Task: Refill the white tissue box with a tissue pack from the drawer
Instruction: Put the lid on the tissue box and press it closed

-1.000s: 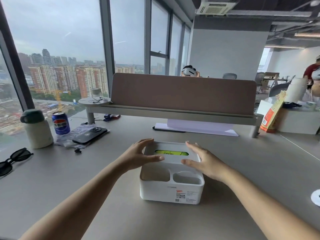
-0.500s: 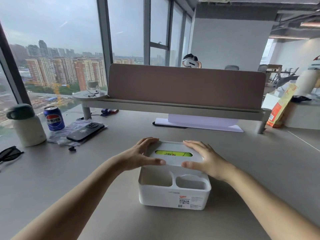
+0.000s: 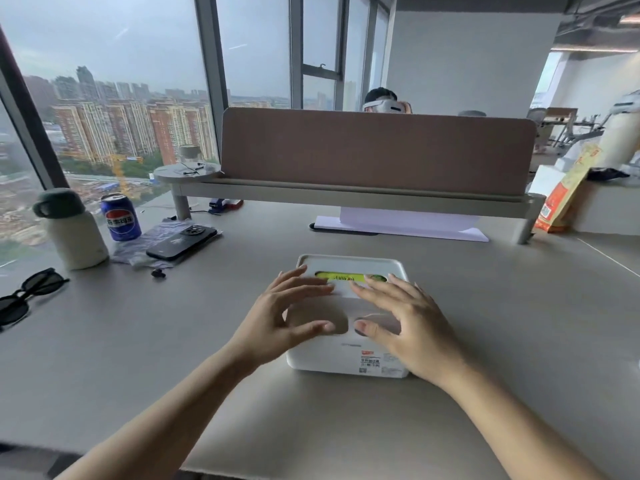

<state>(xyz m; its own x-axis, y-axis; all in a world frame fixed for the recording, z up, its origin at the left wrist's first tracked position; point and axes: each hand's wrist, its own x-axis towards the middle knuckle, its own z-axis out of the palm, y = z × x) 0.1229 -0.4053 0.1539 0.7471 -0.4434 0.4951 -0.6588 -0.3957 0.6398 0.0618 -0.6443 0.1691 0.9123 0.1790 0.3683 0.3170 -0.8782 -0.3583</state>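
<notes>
Grey desk (image 3: pixel 485 323): phone (image 3: pixel 181 242), cola can (image 3: pixel 121 217), sunglasses (image 3: pixel 26 295) leftward.

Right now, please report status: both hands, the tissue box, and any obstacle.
Left hand and right hand open, spread over white tissue box. Lid on, green tissue pack visible through slot. Nothing blocking; black phone and sunglasses far left.

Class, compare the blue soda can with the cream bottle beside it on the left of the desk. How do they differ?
The blue soda can is glossy metal with a red, white and blue logo; the cream bottle with the dark green cap is matte and plain. The can is shorter and slimmer; the bottle is taller and wider. The can stands nearer the window. Both stand upright on the grey desk.
</notes>
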